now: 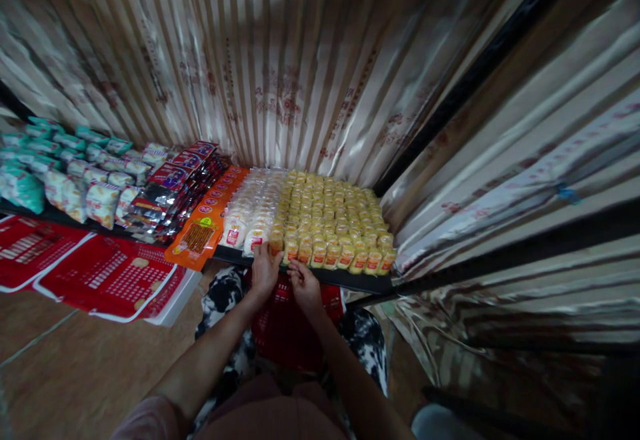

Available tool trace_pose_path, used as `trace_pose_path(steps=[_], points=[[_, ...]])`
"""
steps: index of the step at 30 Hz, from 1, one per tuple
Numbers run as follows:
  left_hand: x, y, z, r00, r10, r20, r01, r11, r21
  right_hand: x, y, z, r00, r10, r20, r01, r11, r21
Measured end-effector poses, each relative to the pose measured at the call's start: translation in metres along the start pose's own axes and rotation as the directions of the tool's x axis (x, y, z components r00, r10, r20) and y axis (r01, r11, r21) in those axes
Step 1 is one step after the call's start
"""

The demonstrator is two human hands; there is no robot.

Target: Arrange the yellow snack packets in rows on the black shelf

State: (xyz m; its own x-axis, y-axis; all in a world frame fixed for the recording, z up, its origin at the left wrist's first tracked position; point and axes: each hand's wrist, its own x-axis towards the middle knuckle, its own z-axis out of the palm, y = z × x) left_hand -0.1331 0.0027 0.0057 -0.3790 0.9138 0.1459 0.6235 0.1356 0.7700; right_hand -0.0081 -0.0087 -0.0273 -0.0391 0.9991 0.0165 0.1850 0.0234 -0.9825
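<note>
My left hand [265, 272] is at the shelf's front edge, thumb and fingers around the lower front of a small yellow-wrapped snack pack [276, 243]. That pack ends a row beside the white-wrapped snacks [257, 223]. Just to the right, my right hand [305, 285] hangs in front of the edge with its fingers curled together. Whatever its fingertips hold is too small and dim to make out. Tight rows of yellow-wrapped snacks [333, 217] fill the right end of the black shelf [360, 283].
Left of the white packs lie an orange snack bag [200, 227], a pile of dark shiny packets [175, 190], pale bags [103, 203] and teal bags [23, 187]. Red baskets [110, 273] sit below. Behind hangs a striped curtain [280, 60]; black poles [480, 73] slant along the right.
</note>
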Motion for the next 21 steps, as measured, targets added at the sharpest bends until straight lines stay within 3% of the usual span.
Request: trace_pose_path(steps=[6,15,21], points=[[-0.002,-0.009,0.005,0.995,0.083,-0.047,-0.089,0.987,-0.134,0.003,0.006,0.001,0.993,-0.112,-0.026,0.11,0.991,-0.069],[0.006,-0.014,0.009,0.987,0.145,-0.072,-0.149,0.987,-0.053,0.006,0.011,0.001,0.989,-0.151,-0.001,0.15,0.983,-0.102],[-0.004,-0.014,0.01,0.979,0.132,-0.158,-0.153,0.979,-0.135,0.004,0.011,-0.001,0.987,-0.161,0.014,0.162,0.983,-0.088]])
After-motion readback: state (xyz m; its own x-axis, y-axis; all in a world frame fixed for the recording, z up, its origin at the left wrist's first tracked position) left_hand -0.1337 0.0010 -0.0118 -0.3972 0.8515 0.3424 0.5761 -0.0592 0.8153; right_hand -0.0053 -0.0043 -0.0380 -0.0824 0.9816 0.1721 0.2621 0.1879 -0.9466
